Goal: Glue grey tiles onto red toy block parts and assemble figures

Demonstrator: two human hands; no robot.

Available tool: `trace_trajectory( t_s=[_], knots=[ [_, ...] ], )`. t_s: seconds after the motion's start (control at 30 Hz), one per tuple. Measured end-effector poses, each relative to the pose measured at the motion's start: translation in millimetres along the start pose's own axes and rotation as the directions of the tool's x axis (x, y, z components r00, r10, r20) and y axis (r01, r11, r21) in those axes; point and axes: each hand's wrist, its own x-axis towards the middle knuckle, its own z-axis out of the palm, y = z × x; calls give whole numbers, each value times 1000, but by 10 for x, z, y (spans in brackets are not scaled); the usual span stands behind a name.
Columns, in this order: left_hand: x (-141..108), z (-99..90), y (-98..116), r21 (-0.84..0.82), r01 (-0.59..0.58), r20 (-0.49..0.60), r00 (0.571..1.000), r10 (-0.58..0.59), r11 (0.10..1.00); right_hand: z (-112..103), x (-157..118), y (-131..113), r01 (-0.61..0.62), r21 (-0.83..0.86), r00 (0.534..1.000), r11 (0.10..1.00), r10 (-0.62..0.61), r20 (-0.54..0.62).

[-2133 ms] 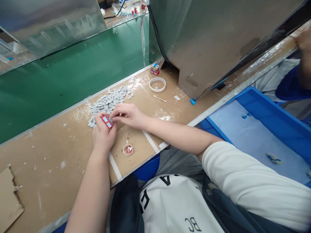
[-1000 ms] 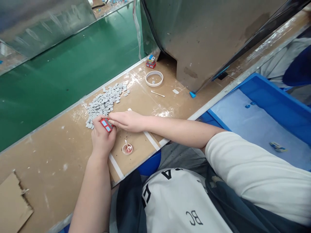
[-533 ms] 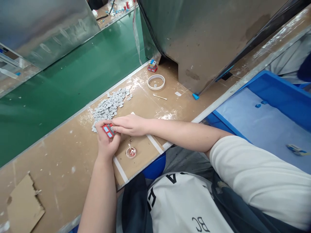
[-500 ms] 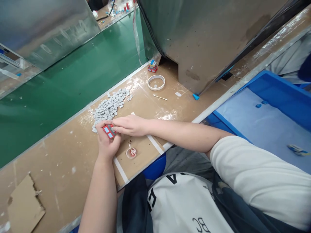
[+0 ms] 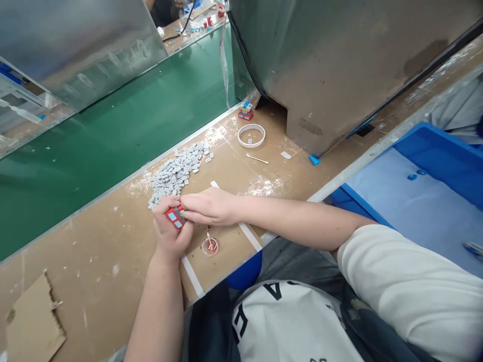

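A small red toy piece with light-blue windows (image 5: 175, 217) sits in my left hand (image 5: 171, 236), whose fingers and thumb wrap its sides. My right hand (image 5: 211, 206) reaches across from the right, its fingers closed together against the toy's grey part. Whether those fingertips pinch something is hidden. Just beyond my hands lies a heap of small grey tiles (image 5: 177, 170). Nearer my body stands a small round dish of reddish stuff (image 5: 210, 247) with a white swab in it.
Farther back are a roll of white tape (image 5: 240, 136), a cotton swab (image 5: 257, 159) and a red, yellow and blue toy (image 5: 246, 110). Torn cardboard (image 5: 35, 322) lies at lower left. A blue bin (image 5: 445, 146) stands right; a metal cabinet (image 5: 339, 65) rises behind.
The whole view has shifted, so the table and both hands appear slightly lower and further right. My left hand still holds the red toy, with my right hand against it.
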Motion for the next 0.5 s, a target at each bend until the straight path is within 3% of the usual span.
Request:
trace_trajectory(
  t_s=[0.3,0.5],
  knots=[
    [-18,-12,60,31,-3,15,1000,2,1000,39,-24,9,-27,30,999,999,28,-19],
    [-17,3,99,60,15,14,1000,-16,998,64,-29,2,-54,219,997,974,63,-34]
  ],
)
